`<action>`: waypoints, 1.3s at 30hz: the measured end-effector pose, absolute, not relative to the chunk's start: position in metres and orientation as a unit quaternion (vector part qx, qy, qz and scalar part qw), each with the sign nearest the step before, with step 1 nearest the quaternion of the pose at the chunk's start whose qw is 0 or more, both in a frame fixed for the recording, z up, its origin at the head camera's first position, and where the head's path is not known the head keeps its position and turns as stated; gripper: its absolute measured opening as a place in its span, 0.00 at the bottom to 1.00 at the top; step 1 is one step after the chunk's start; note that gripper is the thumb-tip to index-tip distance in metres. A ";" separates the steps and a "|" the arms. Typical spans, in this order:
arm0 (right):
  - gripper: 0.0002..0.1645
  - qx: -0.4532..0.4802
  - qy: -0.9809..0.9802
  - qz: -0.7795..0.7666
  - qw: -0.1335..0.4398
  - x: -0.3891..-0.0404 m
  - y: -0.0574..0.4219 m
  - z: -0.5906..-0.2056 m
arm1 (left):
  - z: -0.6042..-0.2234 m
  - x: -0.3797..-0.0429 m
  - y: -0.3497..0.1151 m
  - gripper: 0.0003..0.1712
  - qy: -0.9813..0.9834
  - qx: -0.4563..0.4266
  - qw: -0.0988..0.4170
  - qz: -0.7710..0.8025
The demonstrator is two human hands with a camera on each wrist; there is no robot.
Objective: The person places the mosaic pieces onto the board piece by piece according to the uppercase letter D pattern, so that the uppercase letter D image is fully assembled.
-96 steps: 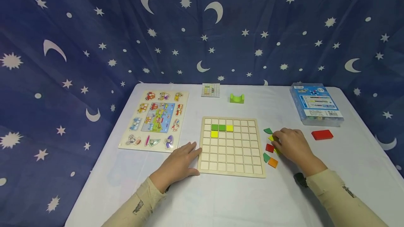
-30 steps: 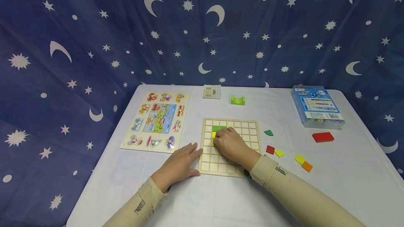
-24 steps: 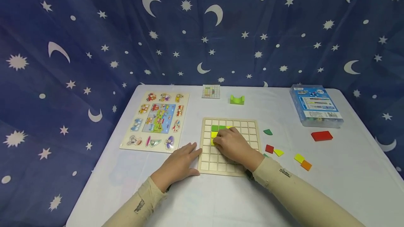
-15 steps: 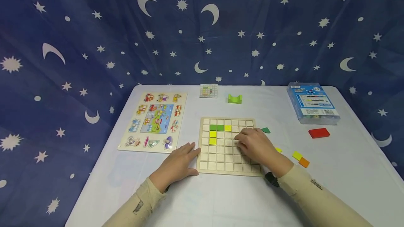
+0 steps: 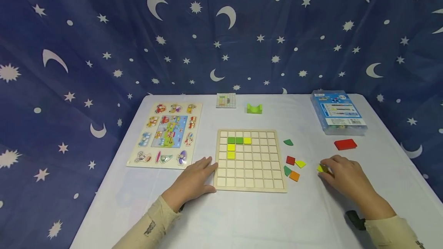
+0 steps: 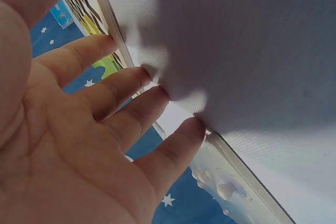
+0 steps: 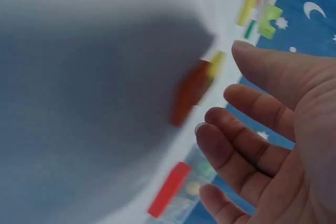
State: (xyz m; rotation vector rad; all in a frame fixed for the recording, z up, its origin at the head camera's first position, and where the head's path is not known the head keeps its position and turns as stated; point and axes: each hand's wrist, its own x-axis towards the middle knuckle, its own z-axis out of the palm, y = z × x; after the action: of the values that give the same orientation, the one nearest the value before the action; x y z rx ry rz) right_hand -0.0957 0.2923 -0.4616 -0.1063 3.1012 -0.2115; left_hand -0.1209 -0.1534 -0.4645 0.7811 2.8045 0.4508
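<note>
A wooden grid board [image 5: 249,172] lies mid-table, bearing green tiles [image 5: 235,140] in a row with a yellow tile [image 5: 247,140], plus two yellow squares [image 5: 230,151] stacked below. My left hand [image 5: 190,181] rests flat against the board's left edge, fingers straight, as the left wrist view also shows. At the right, my right hand [image 5: 349,178] hovers over a yellow tile [image 5: 321,168], which it partly hides. The right wrist view shows its fingers relaxed and spread, apart from this tile and the orange tile [image 7: 190,93] beside it.
Between board and right hand lie a green wedge [image 5: 288,142], a red tile [image 5: 290,160], a yellow piece [image 5: 300,163], another green piece [image 5: 287,171] and an orange tile [image 5: 294,176]. Further off stand a picture puzzle [image 5: 142,156], pattern card [image 5: 226,100], green block [image 5: 254,109], plastic box [image 5: 340,112] and red block [image 5: 345,144].
A second yellow square has been set in the board's left column. My right hand has left the board and moved right to the loose tiles. The left hand has stayed at the board's edge.
</note>
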 end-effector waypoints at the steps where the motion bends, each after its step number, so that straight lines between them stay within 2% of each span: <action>1: 0.26 -0.035 0.997 -0.070 0.017 -0.094 0.294 -0.465 | -0.464 -0.121 -0.154 0.44 0.947 0.264 0.098 0.153; 9: 0.24 -0.042 0.997 -0.063 -0.025 -0.088 0.291 -0.474 | -0.465 -0.120 -0.154 0.44 0.948 0.262 0.099 0.149; 30: 0.21 -0.014 0.999 -0.027 -0.016 -0.090 0.278 -0.467 | -0.465 -0.120 -0.155 0.45 0.948 0.269 0.097 0.141; 39: 0.21 -0.037 0.995 -0.040 -0.082 -0.094 0.262 -0.465 | -0.466 -0.121 -0.155 0.45 0.948 0.267 0.101 0.143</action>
State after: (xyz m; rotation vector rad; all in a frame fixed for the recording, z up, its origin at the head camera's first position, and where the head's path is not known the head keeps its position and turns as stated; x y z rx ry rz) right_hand -0.0941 0.2617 -0.4652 -0.1217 3.3017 -0.1334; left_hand -0.1207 -0.1550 -0.4656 0.7874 2.7998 0.4214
